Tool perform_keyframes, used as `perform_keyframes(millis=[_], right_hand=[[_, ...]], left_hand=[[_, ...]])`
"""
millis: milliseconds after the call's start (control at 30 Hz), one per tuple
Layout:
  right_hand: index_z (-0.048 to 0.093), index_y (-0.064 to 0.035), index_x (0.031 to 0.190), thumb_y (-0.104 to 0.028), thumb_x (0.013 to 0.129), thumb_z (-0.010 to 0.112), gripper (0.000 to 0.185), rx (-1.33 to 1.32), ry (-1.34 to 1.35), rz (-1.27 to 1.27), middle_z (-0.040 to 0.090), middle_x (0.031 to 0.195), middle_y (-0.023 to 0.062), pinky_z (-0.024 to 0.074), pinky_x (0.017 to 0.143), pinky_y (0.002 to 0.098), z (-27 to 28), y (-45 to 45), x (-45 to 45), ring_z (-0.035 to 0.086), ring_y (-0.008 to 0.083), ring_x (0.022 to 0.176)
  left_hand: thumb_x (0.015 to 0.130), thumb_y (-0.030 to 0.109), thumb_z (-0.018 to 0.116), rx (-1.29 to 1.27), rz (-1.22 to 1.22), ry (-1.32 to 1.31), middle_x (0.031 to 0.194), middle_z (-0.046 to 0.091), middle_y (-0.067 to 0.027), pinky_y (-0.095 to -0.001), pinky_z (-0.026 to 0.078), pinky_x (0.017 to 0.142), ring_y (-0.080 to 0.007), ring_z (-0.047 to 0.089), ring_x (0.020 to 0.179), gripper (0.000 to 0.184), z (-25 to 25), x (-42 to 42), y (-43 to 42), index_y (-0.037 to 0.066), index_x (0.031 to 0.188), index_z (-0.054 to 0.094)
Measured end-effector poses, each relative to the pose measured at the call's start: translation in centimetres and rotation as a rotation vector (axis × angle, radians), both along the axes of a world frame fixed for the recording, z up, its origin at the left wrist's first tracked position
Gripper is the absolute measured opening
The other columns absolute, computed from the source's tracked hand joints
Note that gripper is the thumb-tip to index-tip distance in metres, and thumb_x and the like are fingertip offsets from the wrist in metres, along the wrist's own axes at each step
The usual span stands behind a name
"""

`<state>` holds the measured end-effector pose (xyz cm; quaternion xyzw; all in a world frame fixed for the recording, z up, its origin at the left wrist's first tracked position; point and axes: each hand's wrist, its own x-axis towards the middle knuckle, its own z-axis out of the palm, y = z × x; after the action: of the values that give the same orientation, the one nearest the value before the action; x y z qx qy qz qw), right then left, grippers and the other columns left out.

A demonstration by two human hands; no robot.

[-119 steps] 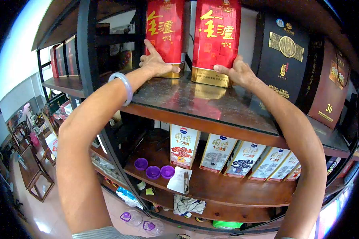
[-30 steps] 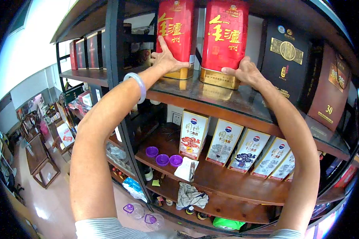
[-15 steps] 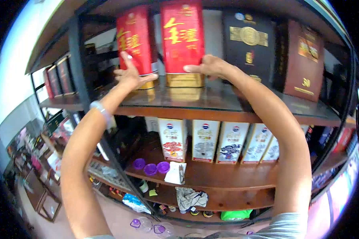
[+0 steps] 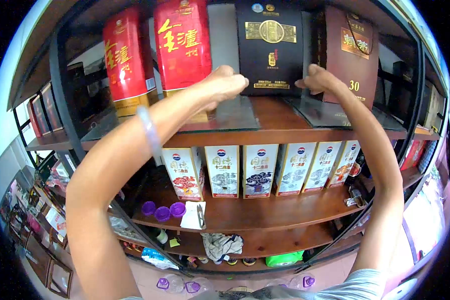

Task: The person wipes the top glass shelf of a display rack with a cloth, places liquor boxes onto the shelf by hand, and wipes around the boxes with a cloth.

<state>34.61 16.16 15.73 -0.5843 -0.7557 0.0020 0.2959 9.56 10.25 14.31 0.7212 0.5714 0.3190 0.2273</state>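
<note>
A tall black gift box (image 4: 271, 55) with a gold band and round emblem stands upright on the top shelf. My left hand (image 4: 226, 84) is at its lower left edge, thumb toward the front and the other fingers partly hidden. At the lower right edge, my right hand (image 4: 319, 80) has its thumb at the front corner, with its fingers bent along the side. The two hands hold the box between them. Left of it stand two red boxes with gold lettering, the nearer red box (image 4: 182, 47) and the outer red box (image 4: 124, 55). A brown box (image 4: 352, 65) marked 30 stands to the right.
Dark glass sheets (image 4: 235, 114) lie on the wooden top shelf (image 4: 280, 114). Below, several white boxes (image 4: 221, 172) stand in a row beside purple lids (image 4: 162, 214) and white paper (image 4: 192, 215). Lower down are a crumpled cloth (image 4: 222, 246) and a green bag (image 4: 284, 258). Dark metal posts (image 4: 67, 85) frame the shelving.
Both hands have left the red boxes and moved right to the sides of the black box. The view has turned right, and the red boxes stand level with each other, slightly apart.
</note>
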Motion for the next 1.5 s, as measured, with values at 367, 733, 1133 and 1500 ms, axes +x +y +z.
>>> perform_keyframes(millis=[367,733,1133,1500], right_hand=[[0.051,0.0127,0.109,-0.011,0.077,0.049,0.040,0.144,-0.188,0.056,0.052,0.115,0.0345,0.0415,0.095,0.0422,-2.7,2.3,0.8,0.049,0.0418,0.115],[0.056,0.0152,0.083,-0.015,0.075,0.067,0.033,0.285,0.000,0.176,0.063,0.071,0.0249,0.0505,0.063,0.0399,-2.6,2.0,0.1,0.066,0.0319,0.063],[0.055,0.0126,0.084,-0.022,0.080,0.069,0.038,0.414,0.005,0.192,0.061,0.075,0.0270,0.0493,0.063,0.0410,-3.0,2.6,0.5,0.064,0.0340,0.072],[0.064,0.0028,0.086,-0.052,0.080,0.062,0.055,0.544,-0.048,-0.001,0.063,0.081,0.0274,0.0504,0.074,0.0462,-2.5,1.2,1.0,0.063,0.0414,0.084]], left_hand=[[0.096,0.034,0.029,-0.078,-0.119,-0.269,0.153,0.012,-0.0124,-0.0462,0.007,0.113,-0.0268,0.007,0.141,0.061,-0.4,2.4,9.6,0.001,0.144,0.012],[0.093,0.036,0.033,-0.039,0.051,-0.365,0.146,0.031,-0.0151,-0.0479,0.017,0.109,-0.0289,0.027,0.134,0.057,-0.4,1.4,6.3,0.002,0.139,0.030],[0.091,0.044,0.038,0.059,0.101,-0.143,0.147,0.026,-0.0190,-0.0479,0.023,0.108,-0.0332,0.025,0.135,0.068,-1.0,0.9,5.3,-0.001,0.141,0.027],[0.091,0.042,0.043,0.354,0.062,-0.035,0.122,0.050,-0.0337,-0.0399,0.036,0.097,-0.0354,0.049,0.117,0.068,-1.4,0.8,2.6,-0.019,0.121,0.043]])
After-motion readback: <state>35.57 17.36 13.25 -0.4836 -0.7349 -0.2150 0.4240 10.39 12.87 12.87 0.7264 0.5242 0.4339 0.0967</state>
